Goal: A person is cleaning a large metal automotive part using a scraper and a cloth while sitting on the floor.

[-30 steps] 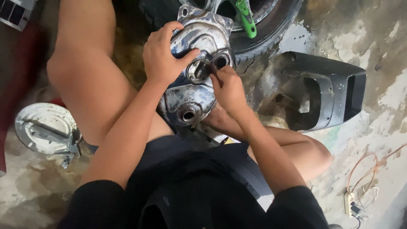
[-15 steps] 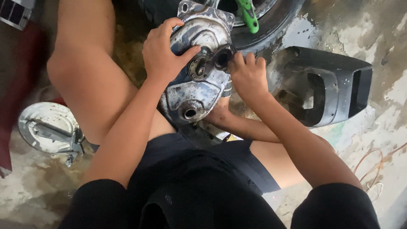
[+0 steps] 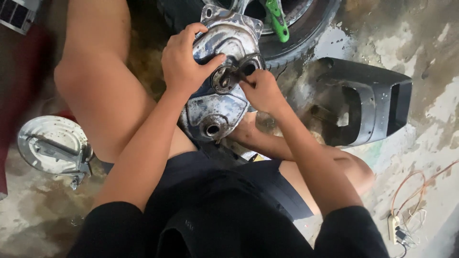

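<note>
Two hands on a metal engine cover (image 3: 217,107), left hand (image 3: 184,62) gripping its edge, right hand (image 3: 260,91) fingers pinching something hidden

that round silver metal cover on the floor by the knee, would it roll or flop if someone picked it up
The round metal cover looks like rigid cast metal, so probably stiff and fairly heavy for its size. It lies flat on the concrete floor, so it seems unlikely to roll. Its shiny face could be slippery; the bracket on it may offer a grip.

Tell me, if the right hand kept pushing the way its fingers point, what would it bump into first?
The right hand points up-left at the round opening in the metal casing, so it would likely meet that rim first. The left hand's thumb lies just beyond. Depth is hard to judge.
</note>
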